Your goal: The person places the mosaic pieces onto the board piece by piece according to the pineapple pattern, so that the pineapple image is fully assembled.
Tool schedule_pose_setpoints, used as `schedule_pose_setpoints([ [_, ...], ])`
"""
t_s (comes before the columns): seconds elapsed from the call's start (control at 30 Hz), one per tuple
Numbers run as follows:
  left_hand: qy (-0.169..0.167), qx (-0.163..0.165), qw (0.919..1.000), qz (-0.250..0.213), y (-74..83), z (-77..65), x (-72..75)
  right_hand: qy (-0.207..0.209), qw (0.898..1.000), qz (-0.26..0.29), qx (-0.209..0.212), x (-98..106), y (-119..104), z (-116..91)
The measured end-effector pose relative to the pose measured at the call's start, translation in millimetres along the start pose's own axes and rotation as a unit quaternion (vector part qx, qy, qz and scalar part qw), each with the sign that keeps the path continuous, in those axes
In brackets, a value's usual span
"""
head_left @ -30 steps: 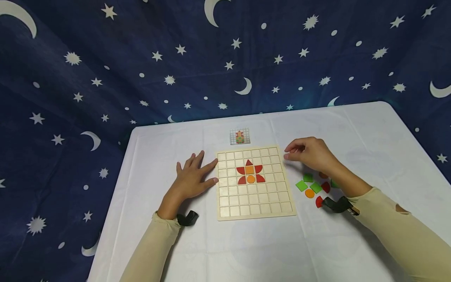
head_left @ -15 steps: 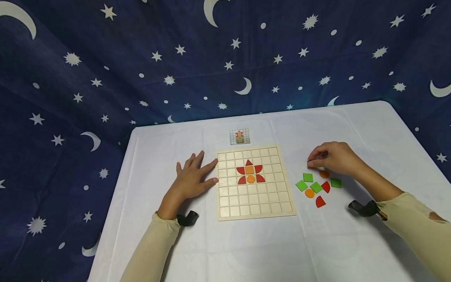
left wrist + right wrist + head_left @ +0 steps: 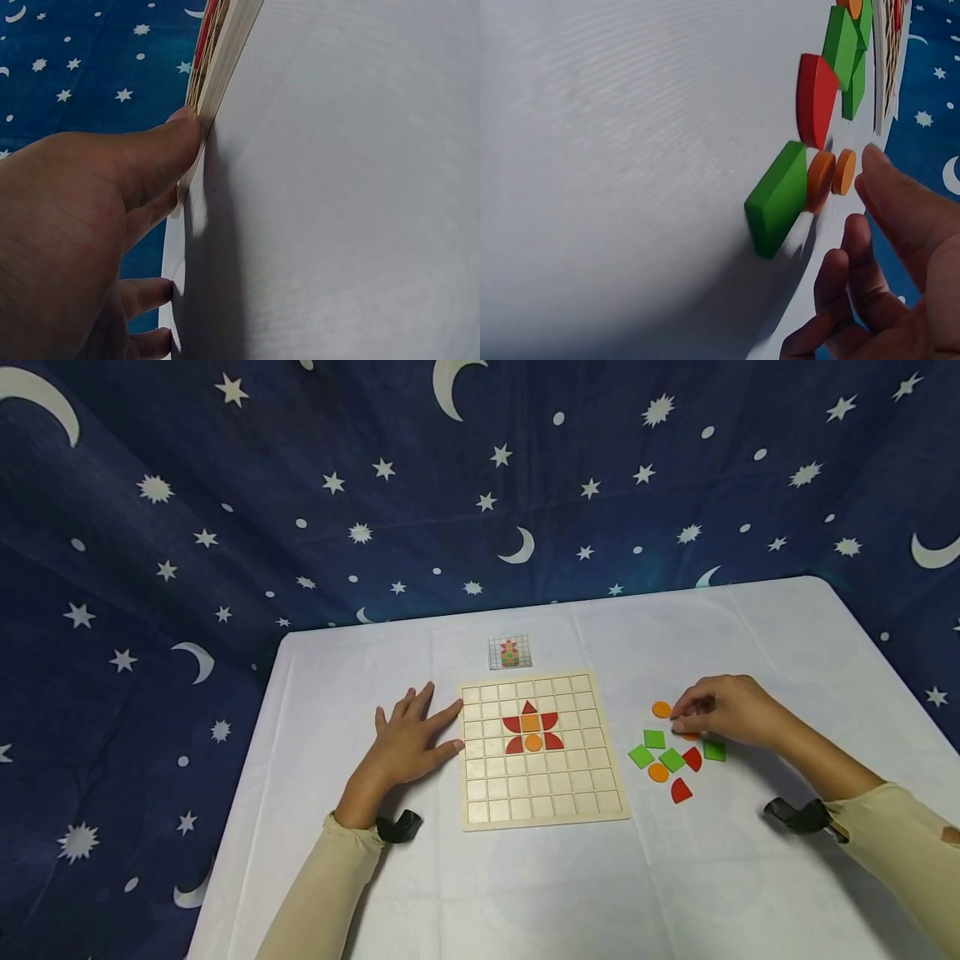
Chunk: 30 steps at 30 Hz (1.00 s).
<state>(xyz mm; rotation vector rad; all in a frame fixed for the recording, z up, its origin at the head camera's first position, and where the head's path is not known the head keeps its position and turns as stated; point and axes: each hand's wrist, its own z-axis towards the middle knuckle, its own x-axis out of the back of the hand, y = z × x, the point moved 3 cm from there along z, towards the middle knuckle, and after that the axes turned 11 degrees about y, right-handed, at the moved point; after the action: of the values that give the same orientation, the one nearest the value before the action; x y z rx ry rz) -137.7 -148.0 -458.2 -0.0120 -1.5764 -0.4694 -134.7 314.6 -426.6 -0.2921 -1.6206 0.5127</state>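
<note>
My left hand [image 3: 408,739] lies with fingers spread beside the pale wooden grid board [image 3: 551,823]. Its thumb and index finger touch the board's left edge, as the left wrist view also shows. On the board sit red pieces, an orange square [image 3: 530,722] and an orange disc [image 3: 533,742]. My right hand [image 3: 731,708] hovers over the loose pieces, thumb and index finger close together, nothing visible between them. Just left of its fingertips lies an orange disc [image 3: 662,710]. Another orange disc [image 3: 820,181], partly hidden by this hand in the head view, rests against a green square [image 3: 777,201].
More green squares [image 3: 641,756], red quarter-circles [image 3: 681,791] and an orange disc [image 3: 657,772] lie right of the board. Behind the board is a small pattern card [image 3: 510,652]. A dark starry cloth [image 3: 420,502] hangs past the white table's [image 3: 555,893] far edge.
My right hand has moved right from beside the board to over the loose pieces. An orange disc now shows where its fingertips were half a second ago. The left hand stays put.
</note>
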Motion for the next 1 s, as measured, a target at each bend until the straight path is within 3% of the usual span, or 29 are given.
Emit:
schedule_pose_setpoints([
  [0.37,0.001,0.000,1.0000,-0.002,-0.1,-1.1,1.1,-0.014,0.998,0.013,0.052,-12,-5,-9],
  [0.77,0.005,-0.001,1.0000,-0.002,0.8,-0.9,1.8,0.005,0.996,0.027,0.084,-15,-15,-12],
  [1.0,0.006,-0.004,1.0000,0.000,2.2,-1.1,3.2,-0.010,0.997,0.053,0.057,-14,-18,-13],
])
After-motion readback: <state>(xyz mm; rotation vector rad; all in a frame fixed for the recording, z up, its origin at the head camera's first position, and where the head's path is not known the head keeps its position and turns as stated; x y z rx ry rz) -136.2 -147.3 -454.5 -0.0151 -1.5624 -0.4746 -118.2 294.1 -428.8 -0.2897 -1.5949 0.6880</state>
